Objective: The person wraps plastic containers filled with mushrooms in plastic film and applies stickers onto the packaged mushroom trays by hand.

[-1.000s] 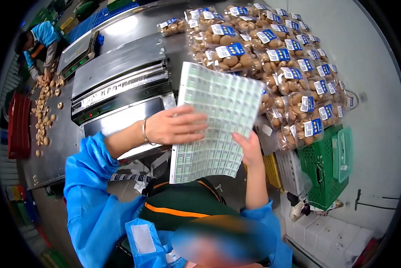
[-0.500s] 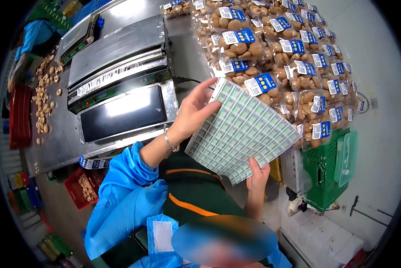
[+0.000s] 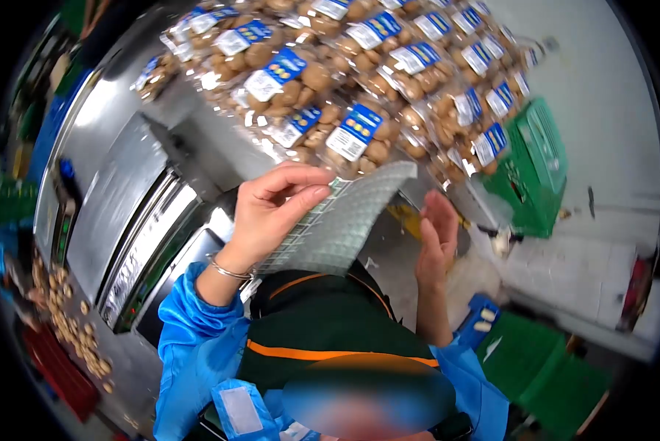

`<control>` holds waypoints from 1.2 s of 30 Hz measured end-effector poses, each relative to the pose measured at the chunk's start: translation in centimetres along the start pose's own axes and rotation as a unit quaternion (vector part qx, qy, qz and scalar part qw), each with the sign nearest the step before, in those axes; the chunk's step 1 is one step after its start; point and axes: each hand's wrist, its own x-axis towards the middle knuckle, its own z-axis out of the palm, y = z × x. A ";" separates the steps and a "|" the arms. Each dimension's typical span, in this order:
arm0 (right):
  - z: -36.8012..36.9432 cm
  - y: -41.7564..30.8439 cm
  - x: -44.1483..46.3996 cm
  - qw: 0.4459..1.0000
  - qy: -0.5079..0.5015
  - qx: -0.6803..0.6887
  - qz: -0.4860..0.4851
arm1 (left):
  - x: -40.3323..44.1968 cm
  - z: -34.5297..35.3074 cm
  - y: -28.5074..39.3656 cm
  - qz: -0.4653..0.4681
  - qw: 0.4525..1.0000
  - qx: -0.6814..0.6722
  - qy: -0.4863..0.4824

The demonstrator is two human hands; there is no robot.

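Observation:
My left hand pinches the top edge of a sheet of small green-and-white stickers between thumb and fingers. The sheet bends and hangs in front of my dark apron. A metal bangle is on my left wrist. To the right of the sheet, my right hand is raised with thumb and fingers apart, holding nothing and not touching the sheet. Just beyond both hands lie clear packs of brown mushrooms with blue-and-white labels, piled in rows.
A metal sealing machine stands on the steel table at left, near loose mushrooms and a red crate. Green crates stand right of the packs. A co-worker's blue sleeve shows at far left.
The view has turned to the right. My right hand has let go of the sheet's lower edge and moved away from it. My left hand still grips the sheet, which now curls.

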 end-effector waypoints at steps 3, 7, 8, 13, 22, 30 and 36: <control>3.5 -7.6 2.4 0.933 -0.163 -0.229 -0.223 | 1.0 1.5 0.1 -0.064 0.996 -0.032 -0.049; 4.3 -9.6 4.3 0.844 -0.289 -0.361 -0.272 | 3.0 3.6 1.5 -0.001 0.987 0.041 -0.154; 3.7 -10.0 4.3 0.855 -0.285 -0.358 -0.244 | 3.4 3.8 1.7 0.016 0.984 0.070 -0.163; -0.2 -10.9 3.6 0.886 -0.229 -0.352 -0.195 | 5.0 7.7 1.1 0.038 0.969 0.127 -0.207; -7.7 -10.8 8.5 0.961 -0.149 -0.219 -0.083 | 9.5 17.9 -3.1 0.148 0.936 0.271 -0.170; -13.4 -10.6 14.3 0.948 -0.199 -0.242 -0.053 | 13.2 23.0 -5.0 0.104 0.946 0.251 -0.179; -12.7 -9.8 15.9 0.932 -0.176 -0.296 -0.115 | 14.5 21.9 -5.1 -0.011 0.951 0.237 -0.198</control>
